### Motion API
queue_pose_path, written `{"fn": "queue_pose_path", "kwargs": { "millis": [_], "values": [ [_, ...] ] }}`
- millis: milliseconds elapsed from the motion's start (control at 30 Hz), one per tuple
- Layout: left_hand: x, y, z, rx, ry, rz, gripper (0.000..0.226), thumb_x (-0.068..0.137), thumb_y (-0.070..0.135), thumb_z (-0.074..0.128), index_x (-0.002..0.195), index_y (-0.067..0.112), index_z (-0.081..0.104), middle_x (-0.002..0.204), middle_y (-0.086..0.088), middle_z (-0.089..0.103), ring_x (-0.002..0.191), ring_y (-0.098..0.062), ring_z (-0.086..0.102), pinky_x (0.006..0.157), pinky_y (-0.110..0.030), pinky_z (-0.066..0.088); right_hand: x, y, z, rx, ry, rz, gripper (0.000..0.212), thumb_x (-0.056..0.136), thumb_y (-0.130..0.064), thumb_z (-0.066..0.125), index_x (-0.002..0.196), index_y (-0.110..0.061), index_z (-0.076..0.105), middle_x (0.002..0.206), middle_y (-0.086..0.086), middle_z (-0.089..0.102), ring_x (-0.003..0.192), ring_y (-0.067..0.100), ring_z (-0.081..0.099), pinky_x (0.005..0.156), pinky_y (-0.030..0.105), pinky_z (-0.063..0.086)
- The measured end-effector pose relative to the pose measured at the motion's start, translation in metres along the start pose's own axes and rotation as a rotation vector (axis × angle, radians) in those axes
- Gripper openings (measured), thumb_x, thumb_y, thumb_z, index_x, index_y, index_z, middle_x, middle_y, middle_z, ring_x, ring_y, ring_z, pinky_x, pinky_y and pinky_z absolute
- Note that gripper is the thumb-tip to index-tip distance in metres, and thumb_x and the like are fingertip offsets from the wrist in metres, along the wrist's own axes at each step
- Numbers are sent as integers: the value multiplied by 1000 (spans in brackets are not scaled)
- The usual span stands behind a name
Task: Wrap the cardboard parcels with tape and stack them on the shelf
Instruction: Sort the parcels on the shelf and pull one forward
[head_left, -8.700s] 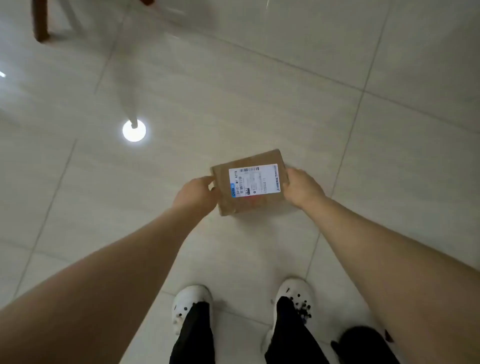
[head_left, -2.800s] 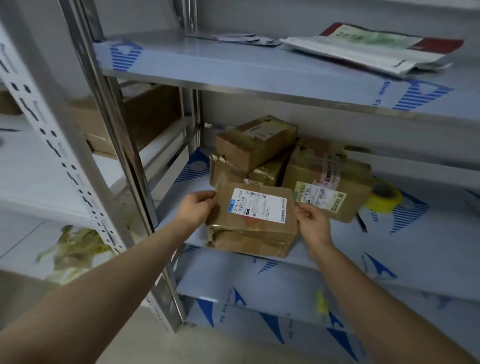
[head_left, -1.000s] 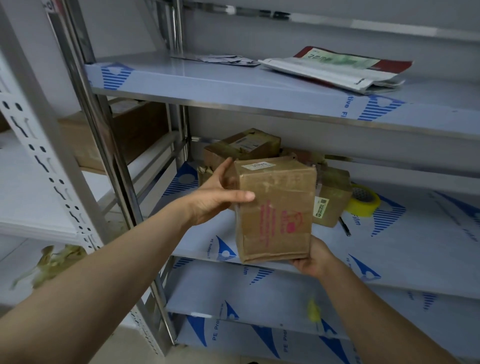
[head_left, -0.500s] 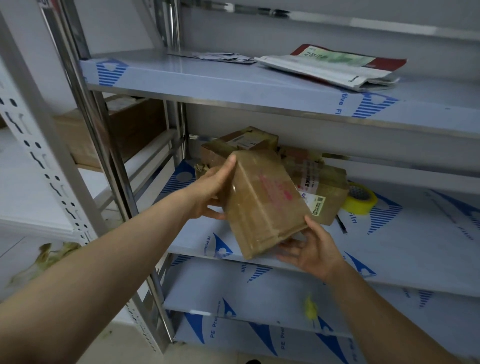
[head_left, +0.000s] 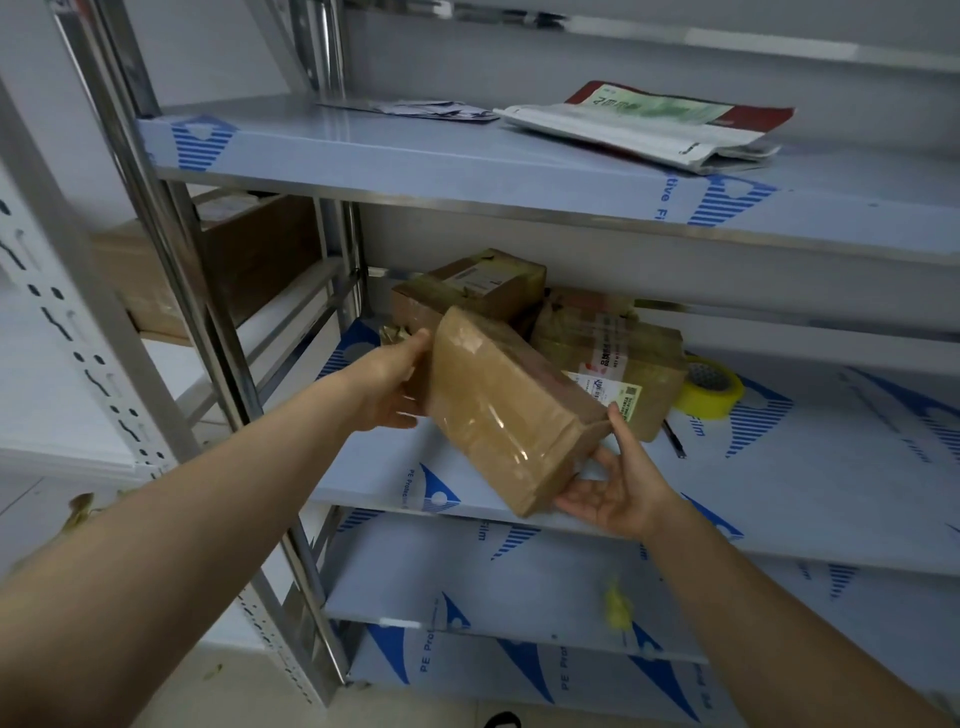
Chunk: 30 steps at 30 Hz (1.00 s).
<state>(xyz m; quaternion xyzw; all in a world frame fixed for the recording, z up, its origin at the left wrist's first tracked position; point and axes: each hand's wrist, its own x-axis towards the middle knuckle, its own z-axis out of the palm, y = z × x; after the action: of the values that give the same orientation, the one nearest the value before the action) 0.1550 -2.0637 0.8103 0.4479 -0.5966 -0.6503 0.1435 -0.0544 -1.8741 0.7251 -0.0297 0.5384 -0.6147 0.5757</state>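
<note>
I hold a brown cardboard parcel (head_left: 498, 410) wrapped in clear tape, tilted in the air over the front of the middle shelf (head_left: 779, 483). My left hand (head_left: 387, 387) grips its upper left end, thumb below. Under its lower right corner lies my right hand (head_left: 613, 483), palm up with fingers spread, supporting the parcel. Behind the held parcel, two taped parcels lie on the shelf: one at the back left (head_left: 467, 291), and a larger one with a green-and-white label (head_left: 618, 364) to the right.
A yellow tape roll (head_left: 709, 387) sits on the middle shelf right of the parcels. Flat mailer bags (head_left: 644, 124) lie on the upper shelf. A metal upright (head_left: 171, 249) stands at left, with a cardboard box (head_left: 228, 260) on the neighbouring rack. Lower shelves lie below.
I carried the parcel from the floor area to the shelf, stood it on end, and have now tipped it over rightward, its plain taped side facing me. My right hand opened under its lower corner.
</note>
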Motion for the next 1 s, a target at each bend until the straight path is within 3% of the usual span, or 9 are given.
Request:
{"fn": "queue_pose_path", "kwargs": {
  "millis": [67, 167, 300, 367, 467, 633, 767, 900, 1000],
  "values": [
    [4, -8, -10, -23, 7, -53, 79, 87, 72, 35, 140, 13, 39, 130, -18, 50, 106, -33, 56, 91, -50, 41, -4, -6, 5, -53, 23, -109, 79, 55, -68, 76, 119, -24, 62, 117, 19, 65, 99, 35, 68, 83, 49, 56],
    [14, -22, -25, -74, 49, -137, 91, 78, 83, 29, 125, 8, 50, 116, -13, 56, 119, -33, 48, 101, -53, 34, -14, -17, 19, -267, 80, -287, 86, 46, -65, 78, 120, -25, 60, 115, 6, 66, 101, 23, 67, 77, 39, 59],
    [11, -34, -28, -98, -24, -191, 88, 75, 83, 38, 105, 4, 61, 105, -13, 65, 98, -27, 61, 76, -35, 49, -25, -28, 48, -580, 162, -434, 60, 47, -74, 71, 94, -37, 67, 105, -11, 65, 95, 6, 59, 73, 28, 48],
    [6, -36, -25, -39, -31, -178, 76, 76, 75, 49, 113, 9, 58, 109, -14, 63, 95, -28, 62, 65, -33, 51, -25, -32, 62, -636, 184, -476, 57, 56, -71, 71, 101, -36, 67, 106, -11, 64, 94, 4, 57, 76, 28, 50],
    [4, -41, -23, -57, -28, -152, 62, 81, 68, 50, 117, 18, 53, 111, -16, 59, 96, -32, 60, 65, -39, 51, -26, -32, 79, -681, 189, -518, 78, 59, -69, 72, 124, -28, 61, 124, -4, 59, 107, 13, 56, 87, 29, 48],
    [10, -44, -32, -239, 98, -128, 67, 90, 70, 29, 125, 17, 49, 116, -14, 55, 106, -33, 52, 88, -49, 40, -30, -30, 89, -838, 130, -656, 88, 60, -60, 78, 137, -34, 46, 144, -2, 42, 131, 17, 41, 106, 37, 40],
    [8, -44, -41, -213, 135, -95, 77, 78, 81, 35, 109, 14, 55, 102, -8, 61, 102, -27, 54, 95, -45, 37, -32, -26, 74, -1048, 7, -769, 101, 57, -42, 87, 143, -39, 34, 150, -6, 31, 135, 10, 30, 106, 26, 29],
    [0, -45, -37, -201, 160, 16, 52, 77, 56, 66, 107, 14, 58, 103, -9, 64, 92, -23, 62, 72, -31, 50, -27, -21, 57, -1194, 8, -806, 113, 58, -26, 90, 147, -37, 23, 158, -8, 14, 136, -1, 10, 114, 29, 16],
    [-2, -45, -29, -235, 162, 60, 35, 80, 39, 71, 102, 14, 62, 100, -10, 68, 90, -21, 65, 66, -28, 52, -21, -17, 50, -1145, -23, -771, 114, 59, -9, 89, 149, -32, 22, 160, -7, 3, 143, 4, 7, 112, 19, 28]
  ]
}}
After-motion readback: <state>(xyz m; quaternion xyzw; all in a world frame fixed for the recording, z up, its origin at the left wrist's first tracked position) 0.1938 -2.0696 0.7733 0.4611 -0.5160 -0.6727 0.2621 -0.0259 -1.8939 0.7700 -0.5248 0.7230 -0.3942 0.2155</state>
